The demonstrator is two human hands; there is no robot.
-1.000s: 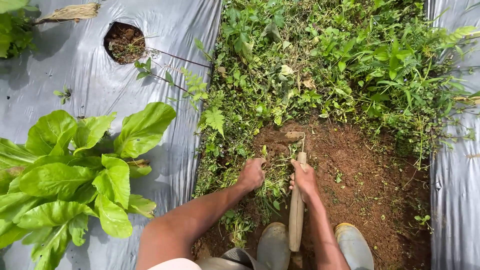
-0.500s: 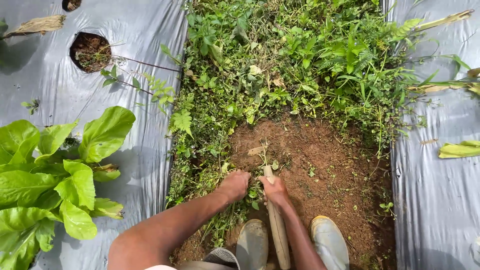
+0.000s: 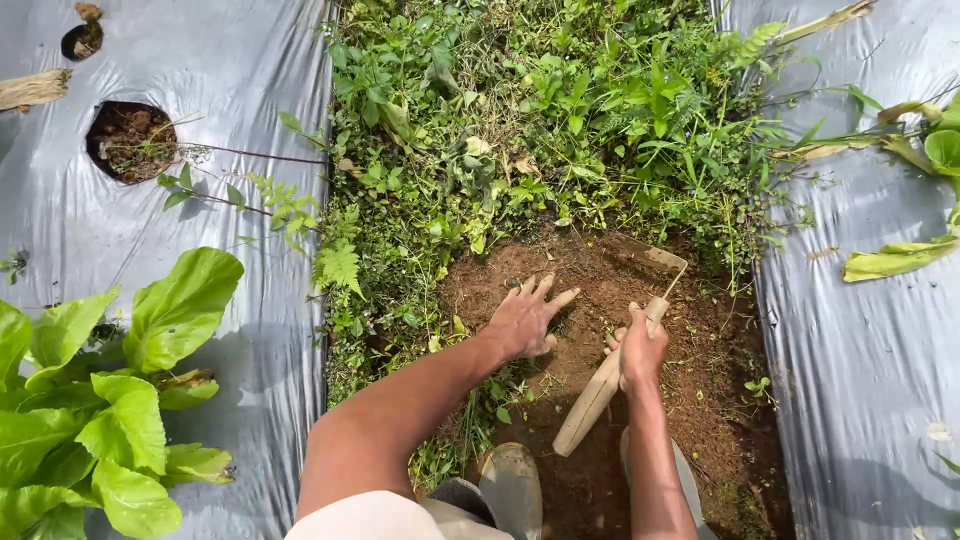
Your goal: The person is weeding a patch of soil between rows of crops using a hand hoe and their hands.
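My left hand point(image 3: 524, 318) lies flat on bare brown soil point(image 3: 690, 330) with its fingers spread, holding nothing. My right hand point(image 3: 640, 348) grips the wooden handle of a small hand hoe point(image 3: 600, 392). Its metal blade point(image 3: 667, 259) rests on the soil at the edge of the weeds point(image 3: 540, 120), which cover the furrow ahead. My two rubber boots point(image 3: 512, 490) stand at the bottom of the view, one partly hidden by my right forearm.
Silver plastic mulch point(image 3: 200, 200) flanks the furrow on the left, and more mulch point(image 3: 860, 350) lies on the right. A leafy green plant point(image 3: 90, 400) grows at lower left. A planting hole point(image 3: 130, 140) with soil opens at upper left. Yellowing leaves point(image 3: 900, 255) lie at right.
My left hand has let go of the weeds and now lies spread on the soil. My right hand has swung the hoe rightward, with its blade now on the ground farther ahead.
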